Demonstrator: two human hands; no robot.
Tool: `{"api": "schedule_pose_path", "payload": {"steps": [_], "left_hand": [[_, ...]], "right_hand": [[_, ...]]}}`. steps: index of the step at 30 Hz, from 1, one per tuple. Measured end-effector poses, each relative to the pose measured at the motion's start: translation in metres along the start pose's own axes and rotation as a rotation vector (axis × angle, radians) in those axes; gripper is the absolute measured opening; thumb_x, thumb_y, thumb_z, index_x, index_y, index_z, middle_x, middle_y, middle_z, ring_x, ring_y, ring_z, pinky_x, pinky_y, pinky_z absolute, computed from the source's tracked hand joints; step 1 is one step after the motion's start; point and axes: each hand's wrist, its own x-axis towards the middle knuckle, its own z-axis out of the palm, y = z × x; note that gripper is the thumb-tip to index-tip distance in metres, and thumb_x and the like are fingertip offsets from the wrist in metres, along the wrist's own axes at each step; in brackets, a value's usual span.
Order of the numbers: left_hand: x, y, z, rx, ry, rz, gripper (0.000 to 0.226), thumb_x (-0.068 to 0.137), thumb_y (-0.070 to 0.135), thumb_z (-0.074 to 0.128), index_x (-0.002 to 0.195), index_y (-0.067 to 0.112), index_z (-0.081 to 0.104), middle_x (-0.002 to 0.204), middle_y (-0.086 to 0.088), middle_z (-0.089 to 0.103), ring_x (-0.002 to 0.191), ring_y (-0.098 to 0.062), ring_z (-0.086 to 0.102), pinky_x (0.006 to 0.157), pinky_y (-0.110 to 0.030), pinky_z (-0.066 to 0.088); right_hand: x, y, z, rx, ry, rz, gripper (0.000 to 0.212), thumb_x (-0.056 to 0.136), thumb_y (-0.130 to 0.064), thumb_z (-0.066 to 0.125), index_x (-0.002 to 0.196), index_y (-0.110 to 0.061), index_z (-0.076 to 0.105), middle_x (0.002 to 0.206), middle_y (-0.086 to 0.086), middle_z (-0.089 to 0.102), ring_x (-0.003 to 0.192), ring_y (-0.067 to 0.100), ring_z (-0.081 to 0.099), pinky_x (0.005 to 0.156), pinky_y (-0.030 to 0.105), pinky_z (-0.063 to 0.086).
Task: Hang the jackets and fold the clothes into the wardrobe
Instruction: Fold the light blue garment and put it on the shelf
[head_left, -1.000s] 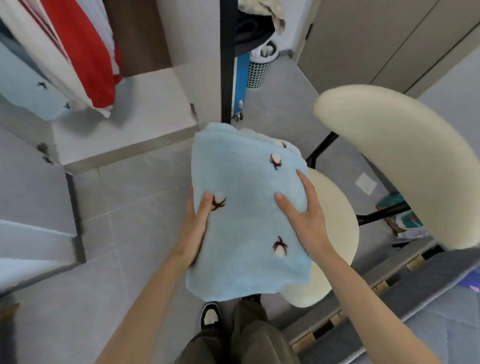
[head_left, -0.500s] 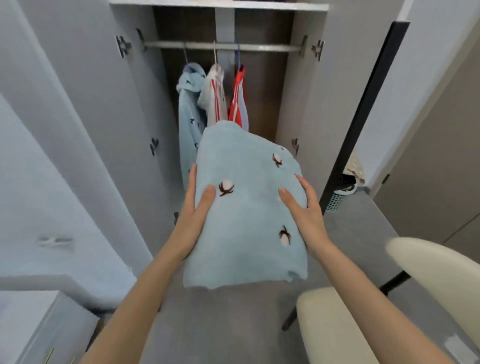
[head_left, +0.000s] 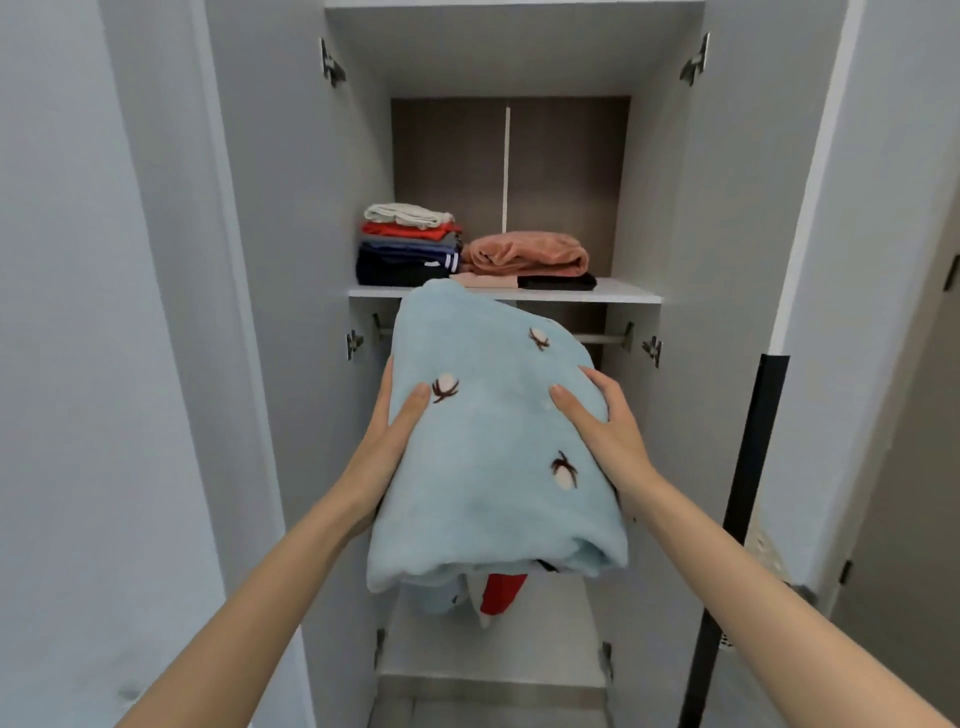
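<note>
Raised since prev frame: folded light-blue fleece garment (head_left: 493, 447) now at wardrobe shelf (head_left: 628, 296) edge; left hand (head_left: 389, 441) & right hand (head_left: 605, 436) clamp its 2 sides. Next likely: slide beside stacks.

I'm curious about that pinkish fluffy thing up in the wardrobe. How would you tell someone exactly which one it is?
Look at the open wardrobe's white shelf, above the hanging rail. Two piles sit there: a tall stack of folded clothes on the left, a lower pile beside it. The salmon-pink fleece tops that lower pile, plush and loosely rolled, unlike the flat pieces around it.
</note>
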Motion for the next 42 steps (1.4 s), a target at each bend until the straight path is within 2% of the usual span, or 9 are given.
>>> {"api": "schedule_pose_path", "payload": {"steps": [5,13,18,23,25,29,32,35,42], "left_hand": [[0.067,0.007,0.011,-0.019,-0.013,0.046,0.054,0.090,0.062,0.052,0.137,0.063,0.025,0.137,0.029,0.047,0.121,0.001,0.053,0.092,-0.028,0.048],[0.214,0.015,0.046,-0.095,0.020,0.165,0.061,0.091,0.057,0.053,0.144,0.052,0.024,0.144,0.015,0.044,0.128,-0.010,0.050,0.107,-0.045,0.041],[0.284,0.011,0.065,-0.199,0.146,0.193,0.072,0.088,0.058,0.055,0.145,0.054,0.012,0.146,0.012,0.041,0.125,-0.014,0.051,0.103,-0.045,0.045],[0.336,-0.005,0.081,-0.229,0.276,0.247,0.091,0.080,0.062,0.061,0.143,0.059,-0.005,0.127,0.037,0.042,0.108,0.009,0.051,0.083,-0.021,0.050],[0.358,-0.014,0.087,-0.254,0.328,0.268,0.096,0.079,0.061,0.065,0.143,0.058,-0.006,0.137,0.026,0.039,0.120,-0.003,0.048,0.094,-0.031,0.047],[0.409,-0.028,0.096,-0.373,0.348,0.255,0.105,0.070,0.061,0.068,0.143,0.056,-0.008,0.145,0.014,0.038,0.119,-0.010,0.051,0.093,-0.037,0.049],[0.457,-0.033,0.099,-0.455,0.370,0.233,0.109,0.068,0.062,0.067,0.143,0.055,-0.010,0.148,0.008,0.037,0.122,-0.017,0.051,0.101,-0.049,0.046],[0.507,-0.039,0.099,-0.498,0.392,0.240,0.099,0.077,0.057,0.068,0.144,0.053,-0.005,0.143,0.005,0.045,0.114,-0.014,0.056,0.096,-0.046,0.051],[0.601,-0.062,0.106,-0.607,0.419,0.167,0.100,0.082,0.055,0.065,0.143,0.054,-0.014,0.134,0.010,0.042,0.102,-0.009,0.054,0.096,-0.042,0.049]], "right_hand": [[0.062,-0.022,-0.016,-0.009,0.019,-0.044,0.065,0.070,-0.063,0.074,0.127,-0.045,0.048,0.122,-0.019,0.057,0.109,0.005,0.058,0.092,0.033,0.051],[0.205,-0.058,-0.051,-0.037,0.027,-0.145,0.069,0.073,-0.057,0.075,0.133,-0.038,0.047,0.124,-0.014,0.054,0.107,0.007,0.057,0.082,0.026,0.050],[0.301,-0.091,-0.059,-0.228,-0.026,-0.249,0.065,0.075,-0.050,0.075,0.132,-0.037,0.046,0.126,-0.012,0.051,0.113,0.014,0.053,0.096,0.035,0.047],[0.387,-0.116,-0.048,-0.447,-0.111,-0.347,0.057,0.082,-0.032,0.069,0.133,-0.041,0.044,0.133,-0.007,0.045,0.119,0.021,0.048,0.100,0.040,0.045],[0.418,-0.122,-0.038,-0.527,-0.119,-0.390,0.056,0.083,-0.024,0.066,0.132,-0.041,0.045,0.135,-0.004,0.043,0.118,0.022,0.047,0.099,0.039,0.045],[0.480,-0.134,-0.014,-0.739,-0.119,-0.509,0.055,0.081,-0.018,0.063,0.130,-0.040,0.048,0.142,-0.004,0.044,0.113,0.017,0.046,0.090,0.030,0.039],[0.527,-0.145,0.002,-0.875,-0.104,-0.545,0.056,0.079,-0.017,0.062,0.123,-0.049,0.048,0.137,-0.003,0.047,0.112,0.020,0.052,0.092,0.037,0.048],[0.571,-0.151,0.013,-0.973,-0.101,-0.561,0.057,0.078,-0.016,0.059,0.120,-0.052,0.047,0.135,-0.001,0.048,0.116,0.022,0.048,0.097,0.046,0.046],[0.662,-0.139,0.027,-1.083,-0.167,-0.573,0.056,0.084,-0.011,0.061,0.127,-0.043,0.048,0.145,-0.002,0.041,0.128,0.024,0.040,0.104,0.049,0.039]]}}
